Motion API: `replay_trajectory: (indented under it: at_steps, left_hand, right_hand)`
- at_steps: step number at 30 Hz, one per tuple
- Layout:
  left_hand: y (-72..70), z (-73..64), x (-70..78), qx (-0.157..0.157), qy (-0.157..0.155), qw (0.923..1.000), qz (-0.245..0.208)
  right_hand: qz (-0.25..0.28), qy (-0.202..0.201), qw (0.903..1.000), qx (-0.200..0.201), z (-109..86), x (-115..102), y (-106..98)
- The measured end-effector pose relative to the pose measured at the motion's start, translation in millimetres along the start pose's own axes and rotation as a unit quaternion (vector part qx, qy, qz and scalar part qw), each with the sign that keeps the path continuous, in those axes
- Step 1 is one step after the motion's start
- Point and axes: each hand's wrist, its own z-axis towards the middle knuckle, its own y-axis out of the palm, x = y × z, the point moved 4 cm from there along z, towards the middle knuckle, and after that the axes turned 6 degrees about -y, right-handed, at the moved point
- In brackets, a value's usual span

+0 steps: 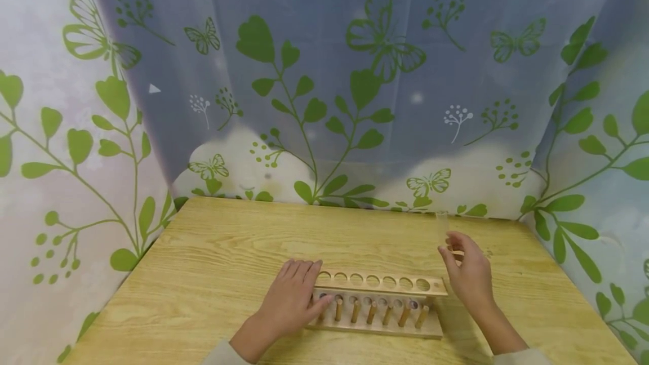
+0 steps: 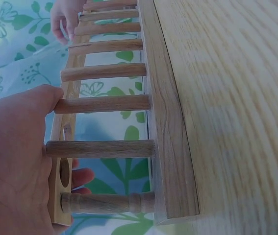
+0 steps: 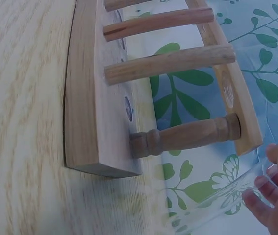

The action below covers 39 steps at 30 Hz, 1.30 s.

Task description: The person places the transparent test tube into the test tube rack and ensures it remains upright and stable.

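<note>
A wooden test tube rack [image 1: 375, 328] stands upright, with a row of round holes along its top bar and a row of pegs in front. My left hand [image 1: 291, 297] grips the left end of the top bar; in the left wrist view its thumb [image 2: 50, 98] is on the peg side and fingertips show beyond the bar. Just past the rack's right end, my right hand [image 1: 469, 272] holds a clear test tube [image 3: 217, 200], tilted and apart from the rack. The tube's far part [image 1: 442, 223] looks faint against the table in the head view.
The wood-grain table [image 1: 228, 241] extends behind the rack and to both sides. Fabric printed with green leaves and butterflies [image 1: 324, 100] hangs at the table's back edge and along the left and right.
</note>
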Motion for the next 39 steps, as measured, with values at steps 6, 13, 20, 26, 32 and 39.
replay_trajectory:
  at_steps: [6,13,20,26,32,39]
  left_hand:
    - [1.2,-0.3,-0.3,0.01,0.004,0.9999,0.001]
    - [2.1,0.2,-0.9,0.011,0.003,0.9999,0.001]
    - [2.4,-0.6,-0.7,0.009,0.002,1.0,-0.002]
    - [1.8,-0.6,-0.5,0.016,0.005,0.9999,-0.004]
    - [2.0,-0.3,-0.5,0.01,0.003,0.9999,-0.002]
    - [1.9,0.4,-0.5,0.013,0.001,0.9999,-0.004]
  right_hand:
    - [0.035,-0.004,0.9985,0.042,2.1,-3,-1]
    - [0.041,-0.018,0.9969,0.065,2.4,-8,-3]
    - [0.055,-0.056,0.9924,0.095,3.4,-17,-6]
    - [0.054,-0.087,0.9883,0.113,4.9,-23,-8]
    - [0.068,-0.095,0.9847,0.129,5.3,-29,-11]
    - [0.084,-0.101,0.9817,0.138,6.4,-30,-11]
